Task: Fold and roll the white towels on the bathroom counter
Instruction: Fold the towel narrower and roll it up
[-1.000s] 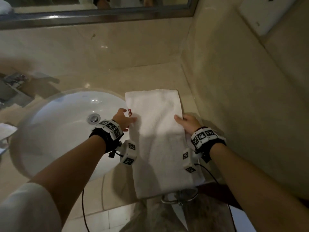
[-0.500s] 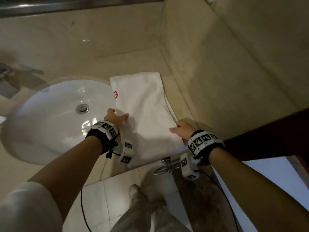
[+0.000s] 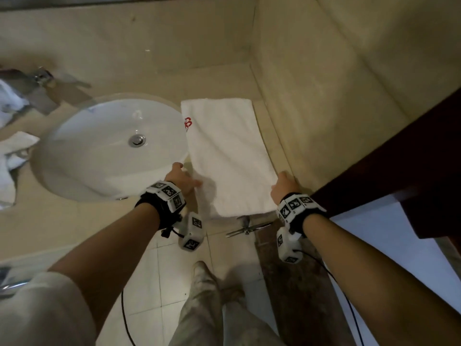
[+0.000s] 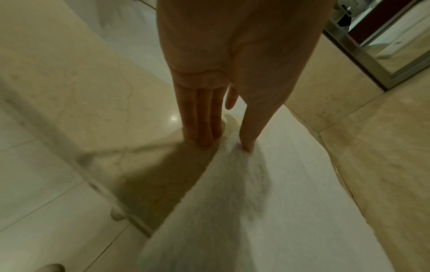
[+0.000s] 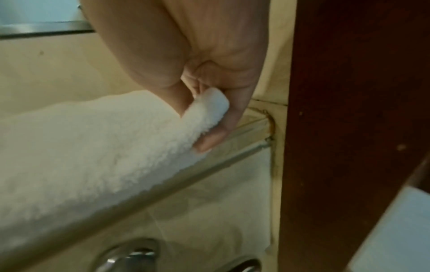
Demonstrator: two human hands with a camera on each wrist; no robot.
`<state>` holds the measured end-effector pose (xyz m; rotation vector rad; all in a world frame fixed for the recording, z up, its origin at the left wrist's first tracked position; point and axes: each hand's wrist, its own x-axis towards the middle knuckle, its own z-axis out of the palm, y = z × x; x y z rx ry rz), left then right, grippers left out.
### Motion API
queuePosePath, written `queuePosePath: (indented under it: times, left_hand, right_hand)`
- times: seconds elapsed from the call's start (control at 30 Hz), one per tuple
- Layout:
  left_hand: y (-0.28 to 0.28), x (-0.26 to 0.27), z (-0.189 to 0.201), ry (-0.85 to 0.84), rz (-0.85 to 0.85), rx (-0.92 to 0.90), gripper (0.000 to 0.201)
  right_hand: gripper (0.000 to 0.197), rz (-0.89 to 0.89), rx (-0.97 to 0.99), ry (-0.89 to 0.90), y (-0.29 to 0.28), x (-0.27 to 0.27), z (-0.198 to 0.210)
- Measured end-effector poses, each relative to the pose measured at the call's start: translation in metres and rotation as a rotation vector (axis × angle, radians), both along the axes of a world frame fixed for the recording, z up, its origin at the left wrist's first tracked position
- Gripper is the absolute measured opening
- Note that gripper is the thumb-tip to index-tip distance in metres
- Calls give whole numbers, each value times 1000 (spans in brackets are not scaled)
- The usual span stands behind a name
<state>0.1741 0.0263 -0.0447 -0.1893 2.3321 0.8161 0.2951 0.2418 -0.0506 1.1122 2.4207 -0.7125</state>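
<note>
One folded towel (image 3: pixel 228 156) lies on the counter (image 3: pixel 62 221) right of the sink (image 3: pixel 104 148), its near end over the edge. The right hand (image 3: pixel 283 187) pinches its right edge; the left hand (image 3: pixel 180 179) presses with straight fingers. A lopsided pull could skew the fold or drag it off. Perhaps more towels (image 3: pixel 10 151) lie far left, too blurred to count.

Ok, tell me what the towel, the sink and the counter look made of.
Towel: white terry cloth, going by the fuzzy looped pile at the right hand.
Sink: glossy white, probably glazed ceramic; it shows highlights.
Counter: polished beige stone, maybe marble; faint veining, reflective.
</note>
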Motion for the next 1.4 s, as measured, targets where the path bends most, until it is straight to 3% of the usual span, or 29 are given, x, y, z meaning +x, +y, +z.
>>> queuePosePath:
  times: [0.13, 0.2, 0.33, 0.4, 0.5, 0.6, 0.73, 0.87, 0.97, 1.03, 1.13, 1.23, 1.3, 1.4]
  left_hand:
    - [-4, 10, 1, -103, -22, 52, 87]
    - [-2, 13, 1, -138, -45, 65, 79]
    - [-4, 16, 0, -159, 7, 128, 51]
    - [-8, 17, -2, -178, 52, 144, 44]
    - [-12, 22, -4, -154, 50, 122, 43]
    - [-17, 28, -3, -137, 10, 122, 53]
    - [-27, 38, 3, -197, -34, 140, 73]
    - [-35, 55, 2, -231, -65, 218, 87]
    - [-38, 68, 0, -127, -155, 227, 100]
    - [-37, 72, -1, 30, -207, 165, 83]
    - [-35, 73, 2, 170, -250, 126, 28]
    - [-34, 73, 3, 205, -262, 116, 16]
    - [-33, 75, 2, 198, -275, 99, 16]
    - [-38, 79, -4, 115, -324, 43, 15]
  right_hand:
    - [35, 48, -66, 89, 5, -2, 0]
    - [17, 13, -81, 165, 9, -3, -1]
    - [43, -24, -104, 174, 10, 0, -5]
    - [40, -23, -81, 151, 8, 1, -8]
    - [20, 69, 3, 80, -1, -2, -3]
    - [34, 85, 104, 51, -12, 0, 2]
    - [42, 95, 196, 165, -17, 11, 0]
    - [52, -55, 3, 45, -20, 24, -6]
    - [42, -131, -107, 166, -20, 30, -9]
    - [33, -138, -108, 233, -18, 30, -6]
    - [24, -201, -257, 467, -16, 26, 3]
    - [18, -238, -281, 648, -19, 22, 5]
    - [16, -198, -226, 551, -25, 23, -1]
    - [36, -77, -94, 301, -29, 26, -11]
